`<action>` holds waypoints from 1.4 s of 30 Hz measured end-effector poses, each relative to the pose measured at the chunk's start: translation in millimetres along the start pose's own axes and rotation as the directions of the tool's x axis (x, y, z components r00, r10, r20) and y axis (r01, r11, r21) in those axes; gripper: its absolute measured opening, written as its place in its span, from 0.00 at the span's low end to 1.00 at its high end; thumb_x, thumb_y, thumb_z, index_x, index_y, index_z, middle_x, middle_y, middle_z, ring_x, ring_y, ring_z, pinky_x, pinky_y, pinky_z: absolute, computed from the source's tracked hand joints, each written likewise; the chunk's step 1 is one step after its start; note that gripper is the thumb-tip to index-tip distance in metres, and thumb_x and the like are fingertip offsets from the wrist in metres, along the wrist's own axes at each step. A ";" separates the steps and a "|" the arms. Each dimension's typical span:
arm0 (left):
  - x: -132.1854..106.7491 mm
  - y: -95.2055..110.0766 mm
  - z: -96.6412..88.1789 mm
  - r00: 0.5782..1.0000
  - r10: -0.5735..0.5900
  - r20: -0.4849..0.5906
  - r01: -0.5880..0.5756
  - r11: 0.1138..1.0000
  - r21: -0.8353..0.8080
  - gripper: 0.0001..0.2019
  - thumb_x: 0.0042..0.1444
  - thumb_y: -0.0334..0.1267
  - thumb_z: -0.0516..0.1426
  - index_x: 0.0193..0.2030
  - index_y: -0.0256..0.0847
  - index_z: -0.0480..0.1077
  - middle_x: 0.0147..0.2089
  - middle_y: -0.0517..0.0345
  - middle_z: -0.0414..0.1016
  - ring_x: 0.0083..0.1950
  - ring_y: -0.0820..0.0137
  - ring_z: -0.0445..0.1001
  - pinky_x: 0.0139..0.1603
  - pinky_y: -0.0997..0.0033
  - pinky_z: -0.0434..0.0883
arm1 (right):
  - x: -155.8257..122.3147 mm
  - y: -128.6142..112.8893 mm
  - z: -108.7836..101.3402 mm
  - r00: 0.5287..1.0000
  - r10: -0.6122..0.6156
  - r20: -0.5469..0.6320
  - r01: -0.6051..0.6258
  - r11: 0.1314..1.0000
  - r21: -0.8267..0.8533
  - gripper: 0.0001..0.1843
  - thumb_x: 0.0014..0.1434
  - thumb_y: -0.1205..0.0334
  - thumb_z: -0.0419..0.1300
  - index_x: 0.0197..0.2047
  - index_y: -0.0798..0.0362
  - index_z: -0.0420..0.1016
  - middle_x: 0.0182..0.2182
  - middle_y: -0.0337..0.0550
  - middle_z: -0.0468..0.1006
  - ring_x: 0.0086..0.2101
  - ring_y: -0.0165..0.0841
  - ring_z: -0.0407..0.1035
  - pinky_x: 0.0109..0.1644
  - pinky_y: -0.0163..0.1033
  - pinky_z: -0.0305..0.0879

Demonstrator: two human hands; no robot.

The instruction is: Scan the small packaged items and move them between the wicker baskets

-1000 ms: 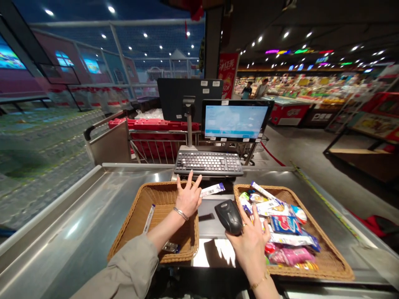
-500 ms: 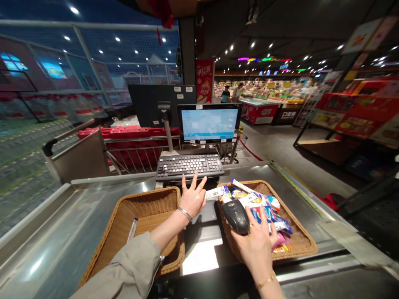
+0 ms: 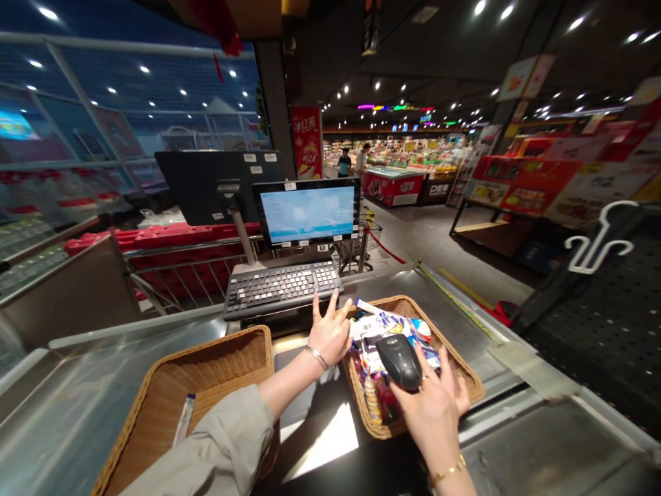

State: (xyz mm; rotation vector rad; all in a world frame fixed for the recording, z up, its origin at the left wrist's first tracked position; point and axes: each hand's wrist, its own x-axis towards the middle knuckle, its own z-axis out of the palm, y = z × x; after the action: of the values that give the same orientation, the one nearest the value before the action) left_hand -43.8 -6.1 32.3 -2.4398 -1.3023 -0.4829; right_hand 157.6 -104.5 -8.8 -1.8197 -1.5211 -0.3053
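My left hand (image 3: 329, 337) reaches over the near edge of the right wicker basket (image 3: 467, 375). It pinches a white and blue snack packet (image 3: 364, 325), with its other fingers spread upward. My right hand (image 3: 436, 406) grips a black barcode scanner (image 3: 399, 359) over that same basket, which is full of several wrapped snacks. The left wicker basket (image 3: 217, 365) holds one slim packet (image 3: 183, 420) against its left wall.
A keyboard (image 3: 281, 286) and a lit screen (image 3: 307, 213) stand just behind the baskets on the steel checkout counter (image 3: 67, 420). Red baskets and a metal trolley sit beyond. Shop aisles with two people far off lie to the right.
The view has swung to the right. My left hand has carried the packet from the gap between the baskets to the right basket's edge. My right hand keeps hold of the scanner.
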 end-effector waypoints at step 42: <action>26.4 28.5 24.4 0.999 0.046 0.012 -0.045 0.993 -0.112 0.17 0.62 0.47 0.56 0.54 0.47 0.73 0.68 0.50 0.67 0.75 0.48 0.51 0.69 0.24 0.24 | 14.7 37.0 -2.3 0.997 0.046 -0.069 -0.050 0.997 -0.056 0.23 0.55 0.40 0.52 0.34 0.47 0.82 0.49 0.47 0.81 0.65 0.49 0.55 0.64 0.58 0.43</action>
State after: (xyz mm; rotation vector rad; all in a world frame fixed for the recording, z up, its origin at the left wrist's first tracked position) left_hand -2.7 8.8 18.6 -2.5629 -1.2538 -0.5416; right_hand 196.5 -96.1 -12.3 -1.8692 -1.4334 -0.3867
